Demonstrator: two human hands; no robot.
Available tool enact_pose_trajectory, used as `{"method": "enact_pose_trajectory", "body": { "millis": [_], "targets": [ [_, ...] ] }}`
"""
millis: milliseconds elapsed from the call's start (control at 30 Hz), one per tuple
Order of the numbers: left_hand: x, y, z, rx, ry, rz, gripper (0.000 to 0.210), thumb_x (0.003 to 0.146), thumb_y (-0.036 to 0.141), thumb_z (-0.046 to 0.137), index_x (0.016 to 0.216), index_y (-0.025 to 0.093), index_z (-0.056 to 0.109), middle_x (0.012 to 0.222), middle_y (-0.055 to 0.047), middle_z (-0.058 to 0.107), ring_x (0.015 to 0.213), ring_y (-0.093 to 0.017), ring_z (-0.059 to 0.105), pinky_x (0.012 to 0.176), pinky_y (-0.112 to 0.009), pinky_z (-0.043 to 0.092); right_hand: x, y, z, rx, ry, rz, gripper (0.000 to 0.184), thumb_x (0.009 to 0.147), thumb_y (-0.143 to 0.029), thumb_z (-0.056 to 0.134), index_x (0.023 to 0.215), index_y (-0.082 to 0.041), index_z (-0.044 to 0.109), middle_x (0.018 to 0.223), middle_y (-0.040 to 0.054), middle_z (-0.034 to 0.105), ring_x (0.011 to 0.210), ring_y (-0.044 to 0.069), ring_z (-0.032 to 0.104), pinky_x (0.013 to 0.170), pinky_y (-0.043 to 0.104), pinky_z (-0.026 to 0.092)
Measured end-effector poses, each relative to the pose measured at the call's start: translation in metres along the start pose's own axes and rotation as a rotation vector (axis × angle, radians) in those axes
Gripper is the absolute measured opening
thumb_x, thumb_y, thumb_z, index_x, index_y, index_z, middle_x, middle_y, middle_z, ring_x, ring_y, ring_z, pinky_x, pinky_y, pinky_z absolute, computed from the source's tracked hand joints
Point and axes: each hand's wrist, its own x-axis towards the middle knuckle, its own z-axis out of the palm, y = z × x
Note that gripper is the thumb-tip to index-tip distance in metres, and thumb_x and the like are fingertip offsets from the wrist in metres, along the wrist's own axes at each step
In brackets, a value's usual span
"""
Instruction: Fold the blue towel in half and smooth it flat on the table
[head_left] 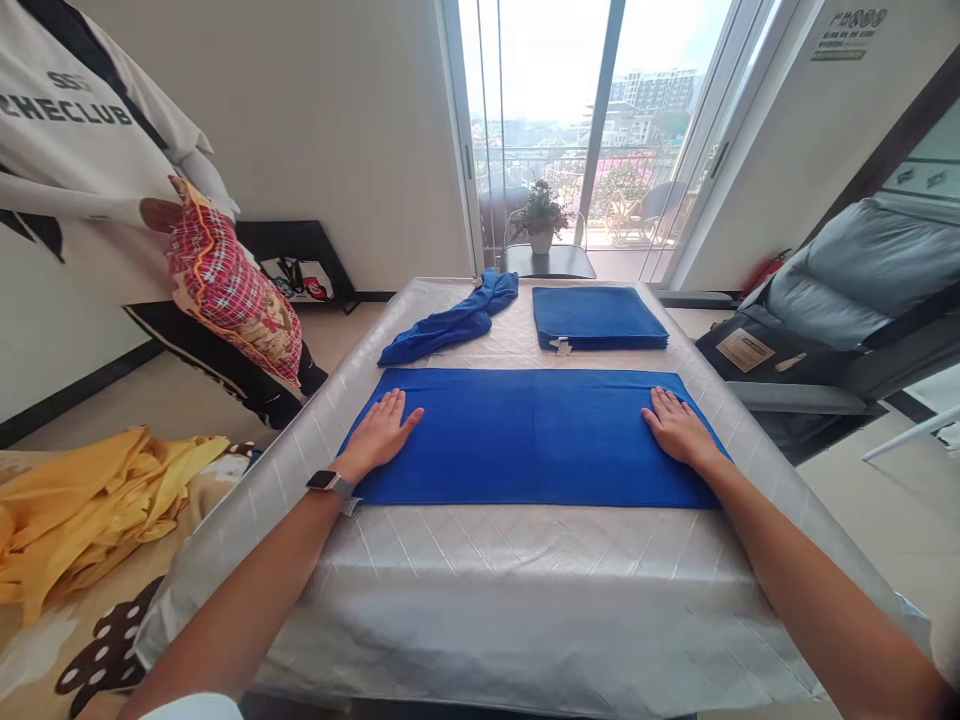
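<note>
A blue towel [532, 440] lies spread as a long flat rectangle across the table, a small white tag showing at its near left corner. My left hand [381, 430] rests palm down on its left end, fingers stretched out. On the right end my right hand [679, 428] lies flat too, fingers extended. Beyond the towel sits a neat stack of folded blue towels [600, 315] with a white label at its near edge. A crumpled blue towel [454, 320] lies at the far left of the table.
The table wears a silvery quilted cover [480, 560]. At left stands a person holding a red plaid cloth [225, 280]; yellow fabric [97, 500] is heaped below. A potted plant [541, 220] stands on a chair by the window. A grey recliner [862, 290] is at right.
</note>
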Motion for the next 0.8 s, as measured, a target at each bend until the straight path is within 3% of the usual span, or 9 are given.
{"method": "enact_pose_trajectory", "body": {
  "millis": [100, 233, 567, 700, 800],
  "targets": [
    [-0.005, -0.036, 0.003, -0.025, 0.026, -0.096, 0.098, 0.1, 0.071, 0.007, 0.162, -0.002, 0.026, 0.17, -0.023, 0.024, 0.16, -0.033, 0.023, 0.129, -0.051, 0.021, -0.002, 0.035, 0.005, 0.014, 0.018, 0.066, 0.072, 0.107, -0.046, 0.017, 0.166, -0.006, 0.026, 0.173, 0.014, 0.024, 0.16, 0.025, 0.021, 0.13, 0.048, 0.021],
    [-0.005, -0.055, 0.011, -0.028, 0.04, -0.129, 0.096, 0.101, 0.07, 0.009, 0.162, -0.001, 0.028, 0.169, -0.023, 0.027, 0.159, -0.032, 0.026, 0.128, -0.051, 0.025, 0.0, 0.049, 0.011, 0.034, 0.004, 0.085, 0.074, 0.106, -0.047, 0.014, 0.166, -0.004, 0.027, 0.173, 0.0147, 0.024, 0.16, 0.026, 0.021, 0.13, 0.05, 0.024],
    [-0.004, -0.069, 0.011, 0.022, -0.028, -0.161, 0.094, 0.099, 0.07, 0.01, 0.165, 0.005, 0.025, 0.172, -0.014, 0.025, 0.16, -0.029, 0.023, 0.129, -0.046, 0.024, 0.005, 0.068, 0.019, 0.018, -0.017, 0.119, 0.076, 0.105, -0.052, 0.017, 0.166, -0.007, 0.027, 0.173, 0.0137, 0.026, 0.16, 0.028, 0.024, 0.129, 0.051, 0.027],
    [-0.001, -0.065, 0.006, 0.04, 0.007, -0.163, 0.092, 0.101, 0.068, 0.012, 0.164, 0.002, 0.026, 0.171, -0.018, 0.028, 0.159, -0.031, 0.026, 0.13, -0.05, 0.022, 0.004, 0.062, 0.016, 0.014, 0.005, 0.131, 0.075, 0.105, -0.051, 0.02, 0.164, -0.007, 0.032, 0.171, 0.0152, 0.03, 0.158, 0.03, 0.028, 0.128, 0.054, 0.029],
    [-0.003, -0.053, -0.004, 0.038, 0.097, -0.145, 0.089, 0.103, 0.065, 0.012, 0.162, 0.001, 0.029, 0.168, -0.021, 0.032, 0.158, -0.033, 0.029, 0.129, -0.053, 0.022, -0.002, 0.049, 0.009, -0.014, 0.104, 0.117, 0.071, 0.106, -0.046, 0.02, 0.16, -0.005, 0.041, 0.166, 0.0182, 0.039, 0.155, 0.034, 0.035, 0.126, 0.06, 0.029]
  ]
}}
